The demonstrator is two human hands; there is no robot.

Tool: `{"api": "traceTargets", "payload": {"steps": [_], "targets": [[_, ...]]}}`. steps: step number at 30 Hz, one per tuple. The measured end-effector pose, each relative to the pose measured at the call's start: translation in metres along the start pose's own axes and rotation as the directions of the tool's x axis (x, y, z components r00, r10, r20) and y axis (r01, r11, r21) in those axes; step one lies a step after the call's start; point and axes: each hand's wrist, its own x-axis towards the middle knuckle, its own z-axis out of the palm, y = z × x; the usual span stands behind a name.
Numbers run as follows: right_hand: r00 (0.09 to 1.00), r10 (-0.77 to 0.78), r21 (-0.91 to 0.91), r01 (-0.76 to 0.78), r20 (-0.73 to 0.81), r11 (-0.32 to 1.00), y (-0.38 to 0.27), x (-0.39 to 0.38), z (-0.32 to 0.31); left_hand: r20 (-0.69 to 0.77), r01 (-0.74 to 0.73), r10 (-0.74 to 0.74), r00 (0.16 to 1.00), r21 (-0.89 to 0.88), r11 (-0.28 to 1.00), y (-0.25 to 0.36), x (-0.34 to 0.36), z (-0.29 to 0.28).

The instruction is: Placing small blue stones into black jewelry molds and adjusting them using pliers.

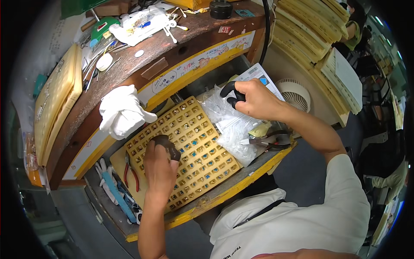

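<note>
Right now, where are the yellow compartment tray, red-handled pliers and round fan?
Yellow compartment tray (201, 110): head view, on its upper-right rim.
Red-handled pliers (136, 180): head view, on the right-hand handle.
Round fan (295, 95): head view, on its grille.

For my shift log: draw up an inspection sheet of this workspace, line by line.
Surface: worn wooden bench; open drawer with a yellow front edge.
Job's things: yellow tray with rows of small pieces, some blue.
Clutter: white cloth, cotton swabs, red-handled pliers, clear plastic bags, printed sheet.
Hands: left hand over the tray, dark rounded item at its fingers, held or worn unclear; right hand by the bags, black finger coverings, contact unclear.
Cables: black cable at the bench's right end.
Surroundings: stacked yellow boards at right, another person beyond.
</note>
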Motion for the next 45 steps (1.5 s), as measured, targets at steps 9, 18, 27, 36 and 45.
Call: {"api": "traceTargets", "payload": {"steps": [9,18,27,36,45], "targets": [[0.967,0.024,-0.311,0.058,0.253,0.949,0.001,0.011,0.005,-0.382,-0.108,-0.226,0.896,-0.68,0.725,0.033,-0.03,0.003],[0.94,0.122,-0.186,-0.064,0.319,0.98,0.02,0.019,0.009,-0.006,-0.115,-0.457,0.89,-0.97,-0.212,0.059,-0.055,0.031],[0.961,0.015,-0.251,0.057,0.276,0.966,0.012,0.016,0.017,0.134,-0.074,-0.353,0.926,-0.852,-0.518,0.058,-0.065,0.047],[0.96,0.01,-0.23,0.057,0.279,0.972,0.013,0.017,0.019,0.141,-0.067,-0.324,0.936,-0.829,-0.555,0.059,-0.068,0.05],[0.975,0.067,-0.16,-0.032,0.214,0.987,0.013,0.008,0.016,0.137,-0.056,-0.377,0.916,-0.886,-0.46,0.064,-0.068,0.052]]}}
